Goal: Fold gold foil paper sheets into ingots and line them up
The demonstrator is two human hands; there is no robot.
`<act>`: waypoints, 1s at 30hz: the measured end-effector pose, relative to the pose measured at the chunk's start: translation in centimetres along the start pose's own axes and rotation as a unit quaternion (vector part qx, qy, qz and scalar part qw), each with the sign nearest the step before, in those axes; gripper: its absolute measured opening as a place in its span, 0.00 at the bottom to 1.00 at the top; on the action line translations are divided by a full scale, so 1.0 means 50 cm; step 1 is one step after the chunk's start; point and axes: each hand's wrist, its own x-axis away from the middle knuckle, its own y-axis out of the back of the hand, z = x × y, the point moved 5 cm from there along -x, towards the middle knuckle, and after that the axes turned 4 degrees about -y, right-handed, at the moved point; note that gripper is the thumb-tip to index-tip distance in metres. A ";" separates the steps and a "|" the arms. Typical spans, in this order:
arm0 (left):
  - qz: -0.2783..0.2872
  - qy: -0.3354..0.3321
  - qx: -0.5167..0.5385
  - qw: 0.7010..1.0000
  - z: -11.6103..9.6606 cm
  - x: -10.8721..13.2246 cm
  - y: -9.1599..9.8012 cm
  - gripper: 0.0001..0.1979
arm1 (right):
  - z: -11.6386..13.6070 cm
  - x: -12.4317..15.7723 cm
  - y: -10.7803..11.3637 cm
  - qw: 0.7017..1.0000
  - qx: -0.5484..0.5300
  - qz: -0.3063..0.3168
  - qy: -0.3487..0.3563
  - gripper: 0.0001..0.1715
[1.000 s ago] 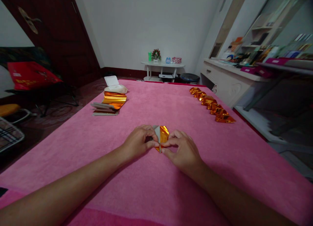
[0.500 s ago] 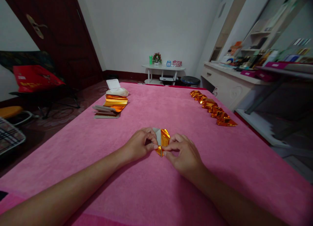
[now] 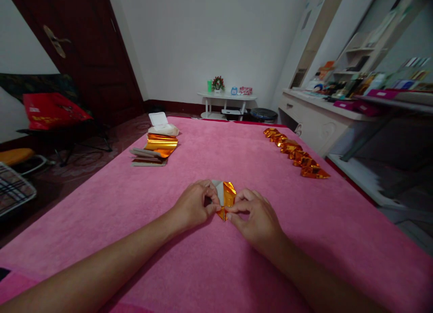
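A small sheet of gold foil paper [image 3: 229,194], partly folded, lies on the pink cloth between my hands. Its grey backing shows on the left half, and its near end narrows to a point. My left hand [image 3: 198,202] pinches the left edge near that point with thumb and forefinger. On the opposite side, my right hand [image 3: 257,216] has its thumb and forefinger closed on the right edge, close to the left fingertips. The fingers cover part of the folds.
The pink cloth [image 3: 169,268] covers the table. Gold paper sheets [image 3: 162,144] are stacked at the left, before a white packet with its lid up [image 3: 158,119]. Folded gold foil pieces [image 3: 292,149] form a row at the right. A white cabinet [image 3: 314,117] stands beyond.
The view has shifted slightly, so everything sits a little lower in the picture. Both hands keep their pinch on the foil paper, and the left fingertips have edged slightly closer to its middle.
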 end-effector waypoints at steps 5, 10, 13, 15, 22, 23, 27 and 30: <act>-0.005 0.014 -0.023 1.000 0.003 -0.002 -0.002 0.03 | 0.000 -0.002 0.001 1.000 0.003 0.003 0.004 0.06; -0.005 0.019 -0.045 0.999 -0.003 -0.002 -0.003 0.04 | 0.000 -0.001 0.001 1.000 0.010 0.004 0.007 0.07; -0.011 0.007 -0.051 0.999 -0.006 -0.001 -0.003 0.04 | 0.000 -0.001 0.001 1.000 0.008 0.007 0.007 0.07; -0.019 -0.003 -0.051 0.999 -0.008 0.000 -0.003 0.04 | -0.001 -0.003 0.000 1.000 0.003 0.011 0.003 0.07; -0.053 -0.020 -0.042 0.998 -0.008 0.003 -0.002 0.08 | -0.010 -0.008 -0.002 0.999 -0.039 0.010 -0.016 0.08; -0.055 -0.017 -0.044 0.997 -0.008 0.004 -0.002 0.08 | -0.012 -0.008 -0.003 0.999 -0.045 0.009 -0.017 0.09; -0.055 -0.006 -0.050 0.997 -0.011 0.005 -0.001 0.09 | -0.022 -0.010 -0.007 0.998 -0.066 0.007 -0.024 0.10; -0.054 -0.006 -0.047 0.997 -0.010 0.005 -0.001 0.09 | -0.025 -0.010 -0.007 0.997 -0.075 -0.001 -0.031 0.09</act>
